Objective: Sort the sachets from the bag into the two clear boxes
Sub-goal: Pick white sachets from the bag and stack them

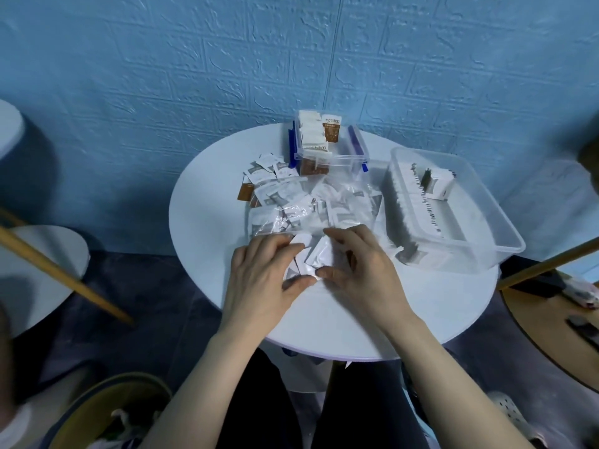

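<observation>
A clear plastic bag (343,209) full of white sachets lies in the middle of the round white table (207,222). My left hand (262,277) and my right hand (359,270) meet at its near edge, fingers and thumbs pinching a few white sachets (319,259) between them. Loose white and brown sachets (269,179) are scattered to the bag's far left. A small clear box with blue clips (353,150) at the back holds upright brown-and-white sachets. A larger clear box (486,228) on the right holds a row of white sachets.
The blue textured wall stands right behind the table. A wooden pole (64,277) and a white stool are at the left, and a wooden table edge (551,338) is at the right. A bin (107,413) sits on the floor at lower left.
</observation>
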A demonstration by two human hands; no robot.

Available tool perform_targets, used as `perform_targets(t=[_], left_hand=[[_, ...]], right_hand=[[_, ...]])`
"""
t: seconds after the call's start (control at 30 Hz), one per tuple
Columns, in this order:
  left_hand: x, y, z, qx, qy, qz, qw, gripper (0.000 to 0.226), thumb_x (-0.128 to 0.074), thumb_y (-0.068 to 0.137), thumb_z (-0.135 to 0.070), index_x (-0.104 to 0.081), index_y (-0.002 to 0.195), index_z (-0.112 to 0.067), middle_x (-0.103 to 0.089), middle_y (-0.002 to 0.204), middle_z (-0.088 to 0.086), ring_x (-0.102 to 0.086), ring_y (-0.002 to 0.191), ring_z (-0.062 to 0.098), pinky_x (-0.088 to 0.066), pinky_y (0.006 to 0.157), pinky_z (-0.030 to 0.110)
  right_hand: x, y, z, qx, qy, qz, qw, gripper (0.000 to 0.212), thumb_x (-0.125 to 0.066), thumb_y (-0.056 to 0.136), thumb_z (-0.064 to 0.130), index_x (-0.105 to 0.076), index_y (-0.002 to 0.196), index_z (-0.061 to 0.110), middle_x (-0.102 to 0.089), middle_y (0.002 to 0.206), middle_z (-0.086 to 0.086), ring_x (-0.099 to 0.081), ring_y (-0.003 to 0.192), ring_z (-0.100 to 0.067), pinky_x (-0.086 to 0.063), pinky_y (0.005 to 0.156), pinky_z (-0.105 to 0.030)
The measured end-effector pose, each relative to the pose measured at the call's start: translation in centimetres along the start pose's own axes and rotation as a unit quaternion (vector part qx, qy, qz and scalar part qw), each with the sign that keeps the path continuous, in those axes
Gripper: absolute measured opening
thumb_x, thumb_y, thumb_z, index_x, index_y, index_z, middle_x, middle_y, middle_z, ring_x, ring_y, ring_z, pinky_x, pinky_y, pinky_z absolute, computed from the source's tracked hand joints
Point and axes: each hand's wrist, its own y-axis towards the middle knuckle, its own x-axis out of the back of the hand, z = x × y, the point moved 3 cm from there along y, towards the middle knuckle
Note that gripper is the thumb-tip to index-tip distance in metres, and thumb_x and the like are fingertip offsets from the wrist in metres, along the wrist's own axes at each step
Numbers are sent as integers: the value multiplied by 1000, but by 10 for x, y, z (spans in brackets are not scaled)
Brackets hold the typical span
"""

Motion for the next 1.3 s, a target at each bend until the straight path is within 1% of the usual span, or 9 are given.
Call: perform_targets(t=[0.1, 0.23, 0.37, 0.5, 0.63, 0.73, 1.0, 1.17, 1.3], left_hand=[[1, -1, 1, -1, -14, -12, 1000, 52, -81, 71, -39, -67, 116, -17, -63, 117, -1, -53, 111, 20, -31, 88, 31], [7, -4, -2, -4, -61, -71, 996, 47, -74, 76, -41, -68, 113, -12, -65, 111, 1, -54, 105, 19, -37, 85, 30], [14, -11, -4, 79, -237, -90, 964, 11, -74, 79, -32, -68, 81, -23, -64, 79, -12, -56, 74, 6, -43, 66, 20], [9, -19, 14, 262, -424, -81, 863, 16, -69, 87, -14, -62, 78, -26, -66, 63, -5, -55, 48, 7, -40, 48, 14], [8, -21, 24, 294, -437, -61, 848, 6, -64, 90, -10, -60, 86, -11, -66, 62, 2, -58, 47, 13, -40, 39, 21], [6, -21, 25, 299, -432, -50, 850, 6, -63, 91, -13, -61, 87, -16, -68, 66, 2, -61, 48, 17, -39, 37, 22], [8, -21, 25, 293, -448, -25, 844, 5, -61, 93, -12, -62, 92, -17, -70, 71, -2, -64, 51, 22, -42, 38, 24], [10, -20, 25, 290, -446, -1, 847, 10, -54, 97, -17, -63, 94, -20, -64, 62, -1, -66, 51, 23, -45, 38, 25], [12, -19, 25, 295, -452, 22, 842, 13, -52, 98, -16, -64, 94, -19, -62, 57, -1, -64, 47, 23, -44, 37, 25]], right_hand=[[3, 1, 1, -17, 73, -29, 997, 31, -80, 73, 13, -65, 100, 17, -53, 93, 11, -52, 76, -5, -48, 73, -35], [9, 3, 6, -64, 238, -14, 969, 14, -75, 79, 8, -68, 76, 18, -58, 74, -4, -58, 64, -38, -55, 62, -54], [6, 1, 17, -52, 335, 14, 941, 16, -73, 81, 10, -70, 72, 23, -57, 57, 1, -47, 55, -21, -46, 53, -39], [2, 2, 8, -52, 232, 13, 971, 19, -67, 86, 7, -71, 91, 25, -61, 67, 11, -54, 60, -17, -55, 66, -44], [0, 2, 2, 42, -20, 102, 994, 52, -73, 80, 15, -59, 127, 29, -58, 113, 15, -55, 92, -9, -44, 79, -28], [-2, 2, 5, 73, -51, 105, 990, 62, -74, 78, 16, -52, 134, 30, -52, 120, 13, -53, 99, -10, -43, 79, -26], [5, -6, 7, 19, 73, -27, 997, 12, -73, 81, 9, -66, 87, 16, -50, 86, 5, -56, 68, -17, -50, 66, -45], [7, -13, 6, -9, 195, -88, 977, 16, -76, 79, 15, -64, 73, 24, -53, 68, 7, -47, 60, -9, -36, 61, -22], [7, -24, 15, 98, 180, -135, 970, 6, -73, 81, 15, -70, 79, 19, -62, 75, 8, -50, 66, -4, -37, 64, -17]])
